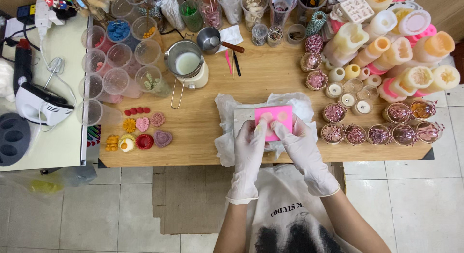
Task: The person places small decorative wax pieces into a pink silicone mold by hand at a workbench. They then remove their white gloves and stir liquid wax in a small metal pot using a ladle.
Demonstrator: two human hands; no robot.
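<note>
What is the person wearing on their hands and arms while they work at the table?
Both the left hand and right hand wear thin, whitish disposable gloves, slightly wrinkled, with loose cuffs ending just past the wrists. Above the cuffs the forearms are bare: no sleeves, watch or bracelets show.

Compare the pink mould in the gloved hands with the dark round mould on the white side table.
The pink mould is flat, rectangular and bright pink; the dark round mould is grey-black with oval cavities. The pink mould is held by the left hand and right hand over the wooden table; the dark round mould lies untouched at the frame's left edge, partly cut off. Both show moulded hollows.
</note>
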